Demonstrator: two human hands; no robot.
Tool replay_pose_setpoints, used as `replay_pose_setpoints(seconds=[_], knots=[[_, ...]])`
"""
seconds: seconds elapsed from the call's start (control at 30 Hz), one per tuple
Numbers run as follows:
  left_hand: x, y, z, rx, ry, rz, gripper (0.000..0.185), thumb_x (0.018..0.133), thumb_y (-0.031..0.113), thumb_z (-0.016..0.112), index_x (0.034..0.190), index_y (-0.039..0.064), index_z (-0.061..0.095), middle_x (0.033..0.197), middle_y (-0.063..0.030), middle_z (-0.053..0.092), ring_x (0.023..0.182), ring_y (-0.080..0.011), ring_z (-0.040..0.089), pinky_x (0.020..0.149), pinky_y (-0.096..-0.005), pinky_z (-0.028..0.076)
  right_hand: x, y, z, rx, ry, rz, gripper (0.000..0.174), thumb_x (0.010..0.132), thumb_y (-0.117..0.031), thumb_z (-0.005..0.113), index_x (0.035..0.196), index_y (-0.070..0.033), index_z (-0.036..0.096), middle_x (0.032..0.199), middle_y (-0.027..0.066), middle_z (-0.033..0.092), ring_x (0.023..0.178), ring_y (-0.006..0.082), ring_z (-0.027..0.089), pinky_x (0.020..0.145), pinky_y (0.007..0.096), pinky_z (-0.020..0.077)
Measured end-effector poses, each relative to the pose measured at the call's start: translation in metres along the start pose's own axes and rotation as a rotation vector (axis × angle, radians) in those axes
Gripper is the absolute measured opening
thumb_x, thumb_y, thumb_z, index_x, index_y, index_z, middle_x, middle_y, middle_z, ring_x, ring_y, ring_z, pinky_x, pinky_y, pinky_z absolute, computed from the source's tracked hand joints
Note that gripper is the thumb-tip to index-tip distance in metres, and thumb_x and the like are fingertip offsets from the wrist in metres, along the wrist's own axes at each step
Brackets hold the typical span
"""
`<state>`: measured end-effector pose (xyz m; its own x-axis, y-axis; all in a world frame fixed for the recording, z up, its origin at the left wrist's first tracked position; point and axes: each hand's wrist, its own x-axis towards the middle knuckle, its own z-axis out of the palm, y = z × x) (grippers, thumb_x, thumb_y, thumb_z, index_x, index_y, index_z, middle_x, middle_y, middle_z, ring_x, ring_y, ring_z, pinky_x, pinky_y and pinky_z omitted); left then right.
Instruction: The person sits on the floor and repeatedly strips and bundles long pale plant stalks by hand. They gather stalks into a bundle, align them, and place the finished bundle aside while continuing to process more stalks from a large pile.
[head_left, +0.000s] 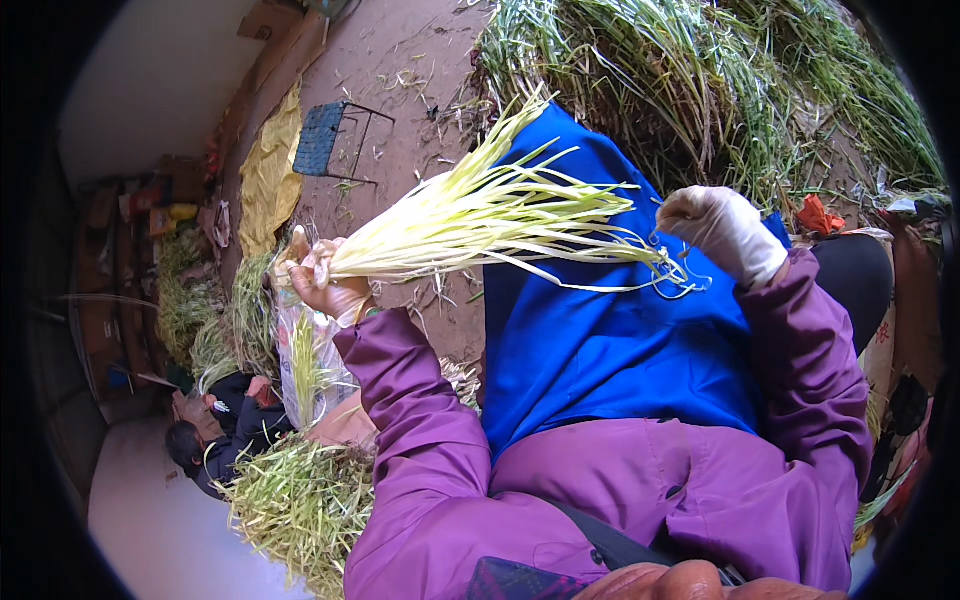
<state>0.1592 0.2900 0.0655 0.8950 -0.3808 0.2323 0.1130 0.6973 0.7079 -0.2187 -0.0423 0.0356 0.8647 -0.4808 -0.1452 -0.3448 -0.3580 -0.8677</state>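
A bundle of pale yellow-green leafy stalks, like blanched chives (480, 217), fans out over the blue apron (615, 337) on my lap. My left hand (326, 281), in a thin glove, grips the bundle by its white lower ends. By the leaf tips at the right is my gloved right hand (720, 229), its fingers curled; a few thin, wispy leaves hang just beside it. Whether it pinches any of them cannot be told.
Long green leaves lie heaped (675, 90) ahead. A blue-topped wire-frame stool (321, 139) and a yellow sheet (270, 176) are on the floor at the left. Below them, a person (225, 439) in dark clothes sits behind a pile of yellowish leaves (307, 502).
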Motion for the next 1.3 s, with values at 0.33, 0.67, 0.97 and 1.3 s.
replay_pose_setpoints(seconds=[0.33, 0.67, 0.97, 1.3], knots=[[-0.002, -0.003, 0.006, 0.034, 0.102, 0.027, 0.051, 0.098, 0.039, 0.038, 0.128, 0.001, 0.057, 0.068, 0.0021, 0.057, 0.07, -0.0168, 0.054, 0.076, -0.0412, 0.045, 0.006, -0.025, 0.037, -0.557, 0.124, -0.47, 0.007, 0.079, -0.018, 0.064, 0.08, -0.011, 0.064, 0.073, 0.0091, 0.062, 0.068, 0.0311, 0.064, 0.057, 0.0418, 0.0511], [-0.002, -0.003, 0.0, 0.092, 0.111, 0.048, 0.052, 0.099, 0.04, 0.037, 0.125, 0.0, 0.059, 0.065, 0.0015, 0.059, 0.067, -0.0185, 0.055, 0.074, -0.0411, 0.046, -0.005, 0.028, 0.019, -0.654, 0.134, -0.084, 0.004, 0.077, -0.009, 0.06, 0.073, -0.008, 0.062, 0.072, 0.0159, 0.063, 0.07, 0.0344, 0.065, 0.06, 0.0439, 0.051], [-0.003, -0.005, -0.006, -0.032, 0.068, 0.018, 0.052, 0.1, 0.04, 0.035, 0.127, 0.001, 0.058, 0.067, 0.0015, 0.059, 0.07, -0.0179, 0.055, 0.076, -0.0424, 0.045, 0.01, 0.035, 0.002, -0.35, 0.111, 0.013, 0.027, 0.085, -0.008, 0.066, 0.112, -0.007, 0.067, 0.093, 0.0149, 0.07, 0.089, 0.0259, 0.069, 0.079, 0.0345, 0.054], [-0.002, -0.006, -0.008, 0.054, 0.088, 0.043, 0.052, 0.101, 0.039, 0.035, 0.122, -0.001, 0.06, 0.061, 0.0053, 0.056, 0.066, -0.015, 0.053, 0.074, -0.0404, 0.044, 0.032, -0.002, 0.041, 0.079, 0.092, -0.041, 0.019, 0.084, -0.019, 0.069, 0.099, -0.007, 0.069, 0.083, 0.0143, 0.068, 0.077, 0.0259, 0.067, 0.071, 0.0343, 0.0524]])
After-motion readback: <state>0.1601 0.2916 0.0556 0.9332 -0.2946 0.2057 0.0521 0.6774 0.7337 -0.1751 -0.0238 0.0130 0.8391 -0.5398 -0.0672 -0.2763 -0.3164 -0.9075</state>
